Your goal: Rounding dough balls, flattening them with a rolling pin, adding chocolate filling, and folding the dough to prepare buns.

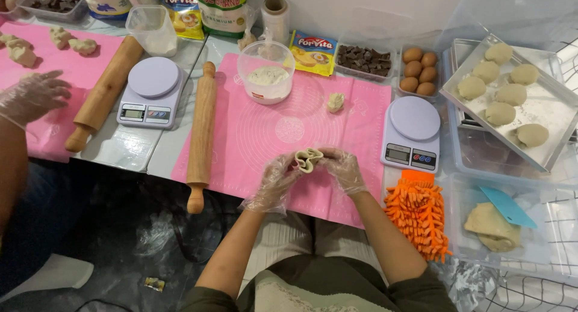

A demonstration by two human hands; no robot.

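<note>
Both gloved hands, left hand (276, 181) and right hand (344, 167), have fingers pinched on a half-folded dough piece (307, 159) over the pink mat (265, 131), edges not sealed yet, seven shaped balls on the tray (554, 116).

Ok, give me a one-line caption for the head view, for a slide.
Gloved left hand and right hand pinch a folded dough piece above a pink mat, rolling pin and scale alongside.
</note>
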